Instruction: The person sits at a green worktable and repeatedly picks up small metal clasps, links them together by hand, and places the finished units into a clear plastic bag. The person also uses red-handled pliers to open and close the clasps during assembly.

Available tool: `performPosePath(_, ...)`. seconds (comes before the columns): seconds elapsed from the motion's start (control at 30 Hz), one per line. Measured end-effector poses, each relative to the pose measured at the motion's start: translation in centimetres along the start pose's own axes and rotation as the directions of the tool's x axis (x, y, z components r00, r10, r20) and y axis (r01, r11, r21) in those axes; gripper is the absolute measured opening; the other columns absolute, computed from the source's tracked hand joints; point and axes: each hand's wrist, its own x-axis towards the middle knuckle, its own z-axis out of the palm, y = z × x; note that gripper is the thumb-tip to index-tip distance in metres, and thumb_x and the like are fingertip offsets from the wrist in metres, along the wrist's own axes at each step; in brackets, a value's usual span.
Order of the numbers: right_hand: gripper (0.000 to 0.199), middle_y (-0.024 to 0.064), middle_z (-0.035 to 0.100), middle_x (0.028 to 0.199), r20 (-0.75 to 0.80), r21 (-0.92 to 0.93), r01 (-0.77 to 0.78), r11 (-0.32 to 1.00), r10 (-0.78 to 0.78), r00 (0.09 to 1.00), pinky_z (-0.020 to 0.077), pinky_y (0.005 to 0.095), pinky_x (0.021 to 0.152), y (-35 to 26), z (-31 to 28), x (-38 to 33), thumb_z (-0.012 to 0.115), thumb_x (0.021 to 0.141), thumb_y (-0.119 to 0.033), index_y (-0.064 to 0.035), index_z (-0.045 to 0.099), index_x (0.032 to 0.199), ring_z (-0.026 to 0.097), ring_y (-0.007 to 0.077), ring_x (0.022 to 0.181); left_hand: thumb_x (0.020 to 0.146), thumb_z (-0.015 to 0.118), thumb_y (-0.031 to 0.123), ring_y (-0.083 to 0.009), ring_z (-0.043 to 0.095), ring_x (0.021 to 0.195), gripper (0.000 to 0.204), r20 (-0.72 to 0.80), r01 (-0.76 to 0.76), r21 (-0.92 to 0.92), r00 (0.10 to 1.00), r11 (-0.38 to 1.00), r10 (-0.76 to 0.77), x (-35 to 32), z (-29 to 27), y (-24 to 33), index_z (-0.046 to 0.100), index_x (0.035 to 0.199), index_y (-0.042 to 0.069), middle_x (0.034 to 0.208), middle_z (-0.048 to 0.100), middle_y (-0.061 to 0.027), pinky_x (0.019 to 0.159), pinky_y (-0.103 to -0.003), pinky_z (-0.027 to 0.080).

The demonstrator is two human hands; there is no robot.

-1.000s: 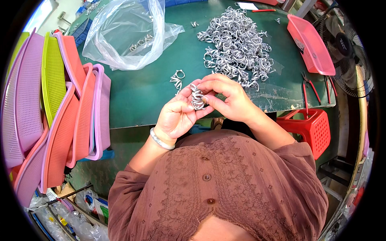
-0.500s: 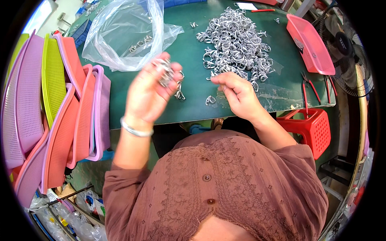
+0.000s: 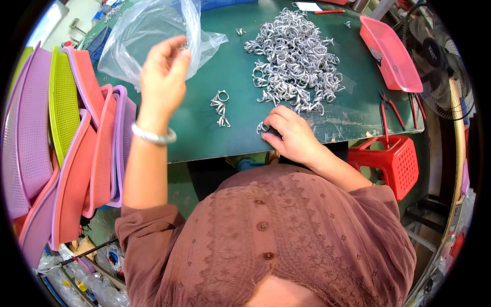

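My left hand (image 3: pixel 164 82) is turned palm down at the mouth of a clear plastic bag (image 3: pixel 121 53). Its fingers are curled, and a bit of silvery metal shows between thumb and fingers; the rest of what it holds is hidden. Near the table's front edge, my right hand (image 3: pixel 294 134) has thumb and forefinger around a silver metal ring (image 3: pixel 261 128). Between the hands lies a short row of several similar rings (image 3: pixel 220 108). Beyond my right hand rises a large heap of silver metal rings (image 3: pixel 296 56).
The green table (image 3: pixel 204 140) carries a pink basket (image 3: pixel 394 59) and red-handled pliers (image 3: pixel 391 110) at the right. A red stool (image 3: pixel 399 169) stands below that corner, with a fan (image 3: pixel 434 56) beyond. Stacked plastic baskets (image 3: pixel 71 138) crowd the left side.
My left hand has swung left and away from me to the bag, turning its palm of rings downward. My right hand has come nearer and left, onto the loose ring.
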Motion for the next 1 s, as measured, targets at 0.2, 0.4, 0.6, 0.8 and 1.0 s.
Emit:
performPosePath(0.2, 0.01, 0.0099, 0.052, 0.082, 0.002, 0.186, -0.076, 0.98, 0.076, 0.997, 0.0455, 0.0319, 0.064, 0.1, 0.3, 0.2, 0.063, 0.073, -0.004, -0.002, 0.058, 0.081, 0.055, 0.0246, 0.075, 0.087, 0.051, 0.01, -0.0063, 0.053, 0.065, 0.024, 0.515, 0.577, -0.178, 0.745, 0.798, -0.424, -8.9, 2.6, 1.2, 0.054, 0.109, 0.0, 0.083, 0.059, -0.0026, 0.055, -0.018, 0.042)
performPosePath(0.4, 0.009, 0.0051, 0.054, 0.085, 0.091, 0.676, -0.23, 0.7, 0.231, 0.969, 0.0446, 0.0234, 0.069, 0.0, -0.1, 0.6, 0.06, 0.079, 0.001, 0.0002, 0.06, 0.087, 0.055, 0.0117, 0.078, 0.091, 0.047, 0.013, -0.0153, 0.061, 0.076, 0.027, 0.715, 0.818, -0.446, 0.57, 0.364, -0.405, -12.2, 4.1, 0.0, 0.051, 0.113, -0.001, 0.091, 0.061, -0.0096, 0.067, -0.025, 0.051)
performPosePath(0.6, 0.008, 0.005, 0.055, 0.087, 0.063, 0.759, -0.176, 0.627, 0.198, 0.978, 0.0447, 0.0236, 0.068, -0.4, 0.3, 0.9, 0.059, 0.079, 0.001, -0.0001, 0.06, 0.087, 0.055, 0.0113, 0.078, 0.091, 0.046, 0.015, -0.0166, 0.062, 0.077, 0.027, 0.712, 0.808, -0.495, 0.588, 0.321, -0.383, -12.0, 4.1, 0.9, 0.052, 0.112, -0.001, 0.091, 0.061, -0.0108, 0.067, -0.026, 0.051)
performPosePath(0.8, 0.021, 0.0068, 0.055, 0.091, -0.124, 0.465, 0.053, 0.884, 0.006, 0.992, 0.0464, 0.025, 0.063, -1.4, 0.5, 1.3, 0.062, 0.073, 0.006, -0.0035, 0.059, 0.092, 0.056, 0.014, 0.074, 0.09, 0.05, 0.013, -0.0163, 0.062, 0.078, 0.024, 0.648, 0.77, -0.579, 0.634, 0.268, -0.421, -12.4, 4.6, 1.2, 0.052, 0.109, -0.001, 0.091, 0.061, -0.0087, 0.068, -0.027, 0.052)
performPosePath(1.0, 0.037, 0.0088, 0.054, 0.094, -0.155, 0.59, 0.056, 0.805, 0.045, 0.987, 0.0485, 0.0253, 0.066, -1.7, 1.5, 1.2, 0.061, 0.071, 0.009, -0.0012, 0.052, 0.106, 0.057, 0.0146, 0.078, 0.087, 0.054, 0.006, -0.0142, 0.059, 0.084, 0.024, 0.593, 0.703, -0.653, 0.706, 0.282, -0.387, -13.2, 4.7, 0.5, 0.052, 0.11, -0.001, 0.098, 0.059, -0.0074, 0.076, -0.027, 0.05)
